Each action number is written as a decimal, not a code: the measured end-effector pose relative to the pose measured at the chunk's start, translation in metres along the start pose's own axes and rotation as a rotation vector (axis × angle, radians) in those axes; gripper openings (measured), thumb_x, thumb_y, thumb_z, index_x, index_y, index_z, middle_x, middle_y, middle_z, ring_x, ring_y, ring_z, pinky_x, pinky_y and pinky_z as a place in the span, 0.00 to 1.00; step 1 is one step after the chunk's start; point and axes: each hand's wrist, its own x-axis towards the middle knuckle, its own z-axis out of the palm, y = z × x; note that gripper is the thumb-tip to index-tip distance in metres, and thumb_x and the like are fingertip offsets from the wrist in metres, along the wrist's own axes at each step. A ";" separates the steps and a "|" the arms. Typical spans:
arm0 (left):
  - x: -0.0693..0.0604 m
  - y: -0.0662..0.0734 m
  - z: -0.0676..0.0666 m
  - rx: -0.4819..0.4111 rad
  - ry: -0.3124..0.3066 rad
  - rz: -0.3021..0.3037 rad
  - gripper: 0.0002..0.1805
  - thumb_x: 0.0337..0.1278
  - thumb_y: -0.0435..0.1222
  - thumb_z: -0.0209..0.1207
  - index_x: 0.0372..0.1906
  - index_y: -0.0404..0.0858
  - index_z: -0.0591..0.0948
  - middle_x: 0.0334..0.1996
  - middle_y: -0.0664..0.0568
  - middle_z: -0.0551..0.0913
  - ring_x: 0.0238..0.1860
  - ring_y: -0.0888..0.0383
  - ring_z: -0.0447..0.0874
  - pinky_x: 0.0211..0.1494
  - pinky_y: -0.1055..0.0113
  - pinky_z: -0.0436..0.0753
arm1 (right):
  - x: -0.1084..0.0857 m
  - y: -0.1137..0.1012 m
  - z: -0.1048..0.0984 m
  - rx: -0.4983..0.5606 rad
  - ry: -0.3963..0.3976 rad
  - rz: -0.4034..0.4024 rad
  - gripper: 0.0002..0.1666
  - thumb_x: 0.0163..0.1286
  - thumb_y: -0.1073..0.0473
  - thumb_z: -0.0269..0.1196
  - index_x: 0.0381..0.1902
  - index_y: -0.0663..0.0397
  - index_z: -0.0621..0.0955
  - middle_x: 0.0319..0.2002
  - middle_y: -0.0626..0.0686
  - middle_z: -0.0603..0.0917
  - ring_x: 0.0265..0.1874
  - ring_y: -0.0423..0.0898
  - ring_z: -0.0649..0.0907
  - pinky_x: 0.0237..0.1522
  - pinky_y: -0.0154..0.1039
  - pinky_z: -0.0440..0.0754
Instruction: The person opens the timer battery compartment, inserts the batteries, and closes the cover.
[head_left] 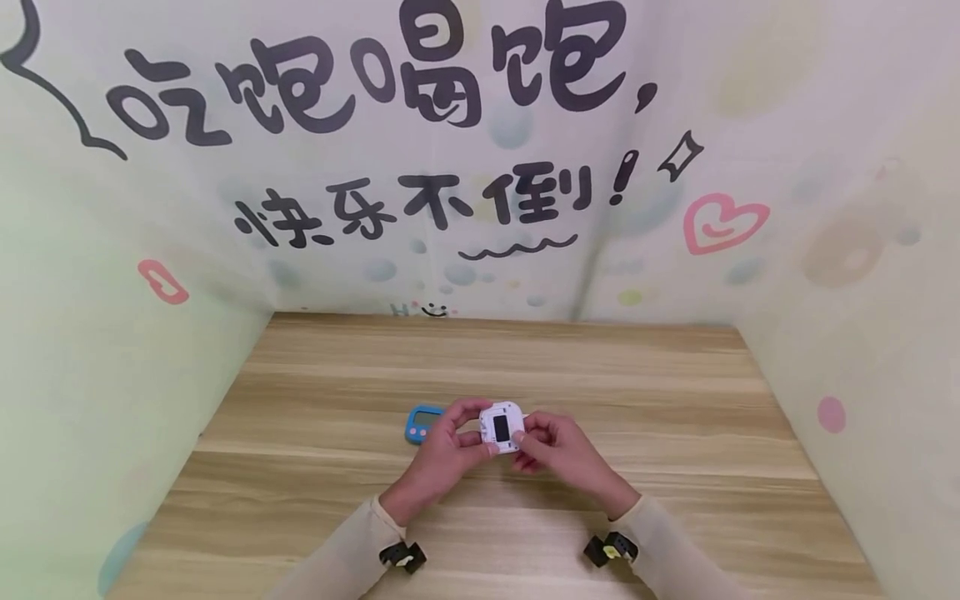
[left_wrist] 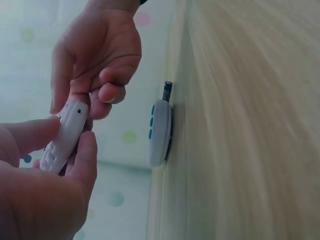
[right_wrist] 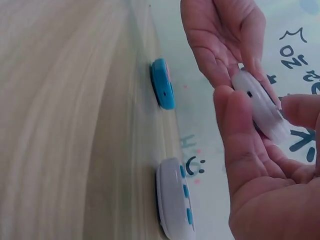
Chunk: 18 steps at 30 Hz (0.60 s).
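A small white digital timer is held above the table, its face with a black rectangle turned up. My left hand grips its left side between thumb and fingers. On the other side my right hand pinches it, the thumb on the upper face near the lower right corner and the fingers at the edge and beneath. A blue timer with a grey display and pink buttons lies left of the held one, partly behind my left hand. Another white timer with blue buttons lies on the table below the hands.
Beside the lying white timer is a small dark battery in the left wrist view. The wood-grain table is bounded by a printed back wall and side walls. Each sleeve has a small black camera at the wrist.
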 end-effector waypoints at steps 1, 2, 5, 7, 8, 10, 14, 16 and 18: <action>0.000 -0.001 0.000 -0.003 0.013 0.004 0.33 0.61 0.21 0.68 0.69 0.39 0.74 0.67 0.37 0.76 0.51 0.53 0.91 0.52 0.68 0.90 | 0.000 0.002 0.002 0.010 0.008 -0.006 0.19 0.80 0.56 0.63 0.53 0.71 0.79 0.42 0.75 0.88 0.37 0.60 0.92 0.41 0.53 0.94; 0.000 -0.001 0.000 -0.002 0.025 0.007 0.32 0.61 0.21 0.68 0.69 0.39 0.74 0.67 0.37 0.77 0.51 0.52 0.90 0.52 0.68 0.90 | -0.001 0.003 0.004 0.014 0.018 -0.012 0.19 0.80 0.56 0.64 0.53 0.71 0.79 0.42 0.74 0.88 0.37 0.59 0.92 0.41 0.51 0.94; -0.002 -0.001 -0.002 0.024 0.038 0.017 0.30 0.62 0.23 0.68 0.68 0.39 0.75 0.67 0.38 0.79 0.56 0.48 0.88 0.55 0.68 0.89 | -0.002 0.004 0.008 0.033 0.042 -0.027 0.18 0.80 0.58 0.64 0.53 0.71 0.78 0.45 0.70 0.87 0.39 0.59 0.92 0.43 0.49 0.94; -0.004 -0.001 -0.002 0.053 0.031 0.016 0.29 0.64 0.27 0.68 0.68 0.39 0.74 0.68 0.39 0.79 0.61 0.45 0.85 0.58 0.69 0.88 | -0.003 0.004 0.009 0.044 0.049 -0.043 0.16 0.80 0.60 0.63 0.53 0.69 0.77 0.49 0.68 0.86 0.41 0.61 0.92 0.45 0.51 0.93; -0.005 -0.001 -0.003 0.068 0.027 0.010 0.29 0.66 0.28 0.68 0.68 0.39 0.73 0.69 0.40 0.79 0.64 0.44 0.84 0.60 0.69 0.87 | -0.003 0.004 0.009 0.048 0.051 -0.056 0.15 0.80 0.60 0.63 0.53 0.69 0.76 0.51 0.67 0.84 0.42 0.63 0.92 0.46 0.52 0.93; -0.006 -0.001 -0.003 0.081 0.013 -0.005 0.28 0.68 0.31 0.67 0.70 0.38 0.72 0.71 0.39 0.77 0.69 0.41 0.80 0.63 0.68 0.86 | -0.004 0.003 0.010 0.046 0.056 -0.083 0.13 0.81 0.61 0.62 0.53 0.66 0.75 0.53 0.68 0.83 0.45 0.67 0.91 0.48 0.54 0.92; -0.008 -0.001 -0.005 0.070 -0.018 -0.037 0.30 0.72 0.34 0.65 0.73 0.36 0.68 0.74 0.38 0.71 0.74 0.40 0.74 0.68 0.66 0.84 | -0.004 0.002 0.009 -0.021 0.079 -0.133 0.12 0.80 0.60 0.63 0.54 0.59 0.77 0.63 0.68 0.80 0.47 0.67 0.90 0.49 0.49 0.93; -0.008 0.001 -0.005 0.067 -0.025 -0.045 0.30 0.73 0.36 0.65 0.73 0.36 0.68 0.75 0.39 0.70 0.75 0.41 0.74 0.67 0.67 0.84 | -0.004 0.002 0.008 -0.084 0.092 -0.151 0.13 0.78 0.58 0.66 0.55 0.54 0.78 0.66 0.66 0.79 0.48 0.62 0.90 0.49 0.43 0.93; -0.009 0.003 -0.007 0.073 -0.024 -0.044 0.30 0.72 0.38 0.66 0.73 0.37 0.69 0.74 0.40 0.70 0.74 0.43 0.75 0.66 0.67 0.85 | -0.003 0.002 0.007 -0.135 0.101 -0.164 0.14 0.75 0.57 0.69 0.54 0.51 0.79 0.69 0.65 0.78 0.49 0.56 0.89 0.49 0.37 0.91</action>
